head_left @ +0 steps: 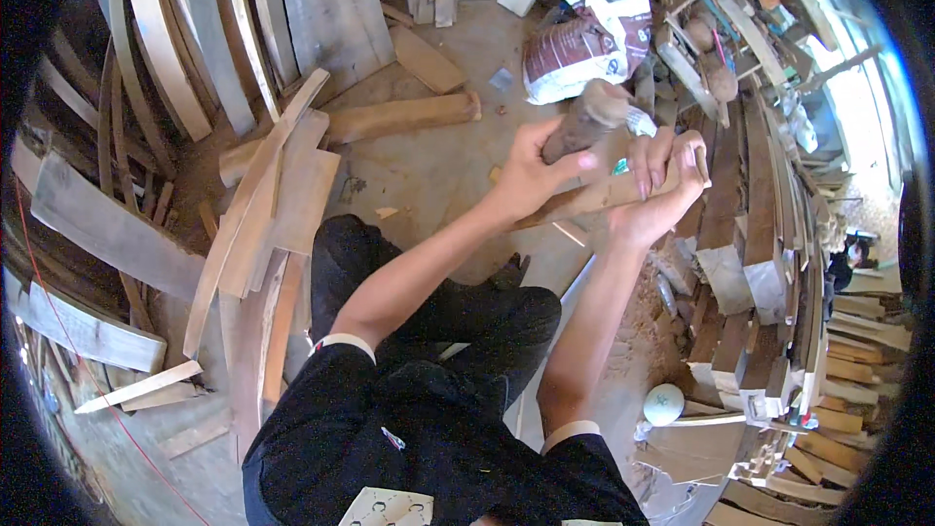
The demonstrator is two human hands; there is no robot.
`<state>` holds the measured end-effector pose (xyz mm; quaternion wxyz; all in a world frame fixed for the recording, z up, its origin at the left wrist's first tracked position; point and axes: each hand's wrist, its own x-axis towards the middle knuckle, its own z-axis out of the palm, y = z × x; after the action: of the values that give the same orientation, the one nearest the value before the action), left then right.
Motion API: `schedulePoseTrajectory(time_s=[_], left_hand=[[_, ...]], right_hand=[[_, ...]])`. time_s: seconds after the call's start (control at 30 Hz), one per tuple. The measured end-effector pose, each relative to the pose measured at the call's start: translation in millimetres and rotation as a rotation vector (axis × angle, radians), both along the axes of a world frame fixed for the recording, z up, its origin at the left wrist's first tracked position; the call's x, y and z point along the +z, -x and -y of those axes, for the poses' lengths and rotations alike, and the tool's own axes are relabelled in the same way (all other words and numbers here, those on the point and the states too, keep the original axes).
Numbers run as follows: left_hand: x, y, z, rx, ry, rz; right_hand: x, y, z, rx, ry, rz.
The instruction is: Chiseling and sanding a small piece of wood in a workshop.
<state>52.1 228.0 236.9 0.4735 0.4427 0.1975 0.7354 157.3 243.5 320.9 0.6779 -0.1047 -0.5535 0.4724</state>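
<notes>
My left hand (538, 173) is wrapped round a stubby brown-grey cylinder (582, 127), tilted, with a paler, blurred top end; its exact kind does not show. Just right of it, my right hand (660, 185) has curled fingers closed on a brown wooden board (596, 197) that slants across in front of me. Part of the board is hidden behind my hands and forearms. A small green patch (620, 167) shows between the two hands.
Long curved planks (161, 39) lean along the left. Loose boards (292, 205) lie by my left knee. A white and maroon sack (589, 44) stands ahead. Stacked timber (755, 263) lines the right, near a pale round ball (664, 404). A thin red cord (88, 370) crosses the far left.
</notes>
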Motion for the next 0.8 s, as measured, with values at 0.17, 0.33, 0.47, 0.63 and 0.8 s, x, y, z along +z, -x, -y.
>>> schedulePoseTrajectory(time_s=[0.17,0.33,0.47,0.63,0.8], left_hand=[[-59,6,0,0.13,0.196,0.099],[-51,28,13,0.149,0.189,0.437],[-17,14,23,0.288,-0.028,0.193],[23,13,27,0.118,-0.07,0.279],[26,18,17,0.07,-0.141,0.273]], right_hand=[[7,6,2,-0.34,0.145,-0.063],[0,-7,-7,-0.723,0.146,-0.026],[-1,5,-8,-0.804,0.025,0.049],[0,23,4,-0.757,-0.022,0.044],[5,3,11,-0.5,-0.008,0.144]])
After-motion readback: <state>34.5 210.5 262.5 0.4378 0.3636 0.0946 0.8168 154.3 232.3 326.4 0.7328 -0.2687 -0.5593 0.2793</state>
